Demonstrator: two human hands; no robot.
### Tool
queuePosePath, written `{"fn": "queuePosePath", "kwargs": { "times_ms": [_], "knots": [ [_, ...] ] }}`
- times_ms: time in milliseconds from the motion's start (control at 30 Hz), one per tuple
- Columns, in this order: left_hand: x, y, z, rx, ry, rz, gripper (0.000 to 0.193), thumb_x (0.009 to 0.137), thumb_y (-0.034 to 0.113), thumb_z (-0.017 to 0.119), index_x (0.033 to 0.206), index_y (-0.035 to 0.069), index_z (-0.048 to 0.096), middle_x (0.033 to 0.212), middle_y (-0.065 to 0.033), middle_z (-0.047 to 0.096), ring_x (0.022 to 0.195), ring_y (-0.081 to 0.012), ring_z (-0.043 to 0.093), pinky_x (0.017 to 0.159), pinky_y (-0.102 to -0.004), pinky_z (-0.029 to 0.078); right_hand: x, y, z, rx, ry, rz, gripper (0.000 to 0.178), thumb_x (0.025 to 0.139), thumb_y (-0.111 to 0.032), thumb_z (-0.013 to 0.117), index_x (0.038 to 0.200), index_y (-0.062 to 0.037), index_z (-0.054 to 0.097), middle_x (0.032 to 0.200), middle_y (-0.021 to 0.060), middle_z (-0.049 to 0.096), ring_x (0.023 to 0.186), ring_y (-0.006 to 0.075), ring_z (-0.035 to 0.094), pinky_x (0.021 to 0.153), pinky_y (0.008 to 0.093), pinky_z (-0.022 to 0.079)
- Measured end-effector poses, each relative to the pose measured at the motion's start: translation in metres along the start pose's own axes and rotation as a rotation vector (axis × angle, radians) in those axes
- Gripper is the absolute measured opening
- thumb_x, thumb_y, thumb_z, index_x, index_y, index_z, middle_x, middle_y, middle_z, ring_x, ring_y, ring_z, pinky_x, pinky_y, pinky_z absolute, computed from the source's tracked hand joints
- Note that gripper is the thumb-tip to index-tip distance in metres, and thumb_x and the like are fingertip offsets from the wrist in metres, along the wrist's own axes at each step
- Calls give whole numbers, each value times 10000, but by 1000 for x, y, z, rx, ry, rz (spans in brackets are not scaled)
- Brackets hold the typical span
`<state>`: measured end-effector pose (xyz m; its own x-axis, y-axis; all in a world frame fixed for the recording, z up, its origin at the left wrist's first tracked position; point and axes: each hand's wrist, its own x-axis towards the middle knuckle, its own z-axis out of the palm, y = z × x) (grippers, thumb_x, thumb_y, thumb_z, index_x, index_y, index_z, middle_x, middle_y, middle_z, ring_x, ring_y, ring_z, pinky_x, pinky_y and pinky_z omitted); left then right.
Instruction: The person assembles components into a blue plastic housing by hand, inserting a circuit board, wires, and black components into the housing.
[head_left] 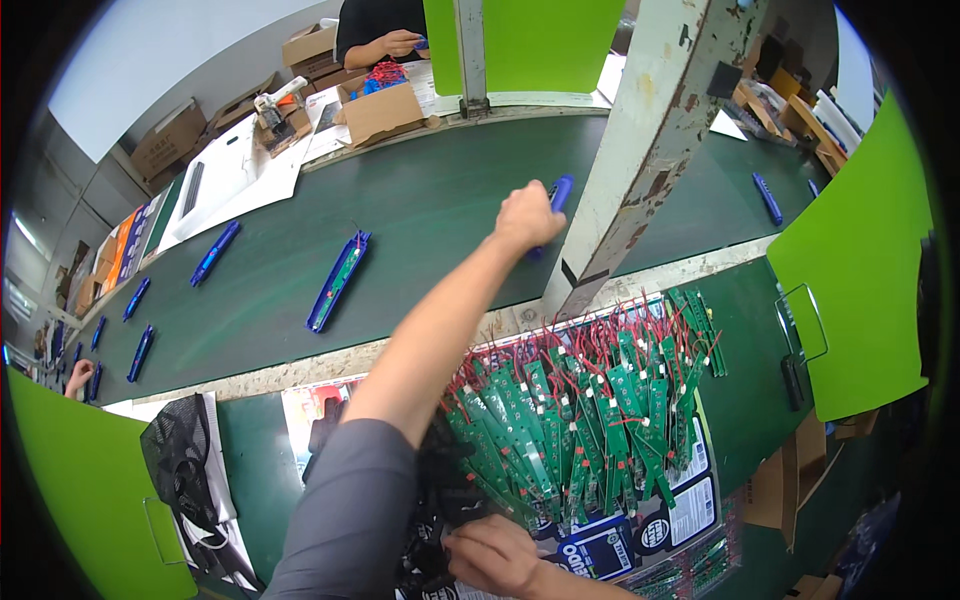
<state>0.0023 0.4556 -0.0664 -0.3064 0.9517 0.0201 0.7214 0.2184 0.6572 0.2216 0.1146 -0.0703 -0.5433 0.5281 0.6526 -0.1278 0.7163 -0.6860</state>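
My left hand (pixel 527 217) reaches across the green conveyor belt, fingers wrapped round a long blue plastic casing (pixel 563 190) beside the post. Low in the view is my right hand (pixel 493 556), its fingers curled against a heap of black parts (pixel 440 500); what they pinch, if anything, is hidden. Between my arms and the belt edge lies a large spread of narrow green circuit boards (pixel 590 420) with red wires. Left of my reaching arm, an open blue casing (pixel 338 282) with a green board inside rests on the belt.
A worn metal post (pixel 650 150) rises at the belt's near edge. More blue casings (pixel 215 253) lie along the belt (pixel 270 310). Green panels (pixel 850 280) flank the bench. Across the belt, a person's hand (pixel 400 43) is near an open cardboard box (pixel 385 112). A black mesh item (pixel 182 460) lies left.
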Motion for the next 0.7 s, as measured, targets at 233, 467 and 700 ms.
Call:
{"fn": "queuePosePath", "kwargs": {
  "times_ms": [233,467,700],
  "knots": [
    [-156,-43,-130,-781,-85,-16,371,1026,192,535,1304,-53,558,1095,-112,682,863,-156,674,746,-307,583,3,-18,-8,31,81,153,302,724,32,781,1010,-19,699,945,113,704,787,260,700,672,337,580],
    [-400,-43,-152,-895,101,-179,343,991,79,583,1304,-58,556,962,-115,682,819,-155,671,748,-297,563,-7,-15,-19,76,168,310,234,767,88,725,981,12,672,949,150,695,829,241,673,728,322,553],
    [-515,-39,-105,-956,351,-224,305,966,-59,569,1267,-105,585,1066,-145,707,897,-166,701,832,-300,585,8,-27,-20,548,101,690,214,929,68,647,1136,24,610,1066,88,704,912,111,670,784,238,535]
  ]
}}
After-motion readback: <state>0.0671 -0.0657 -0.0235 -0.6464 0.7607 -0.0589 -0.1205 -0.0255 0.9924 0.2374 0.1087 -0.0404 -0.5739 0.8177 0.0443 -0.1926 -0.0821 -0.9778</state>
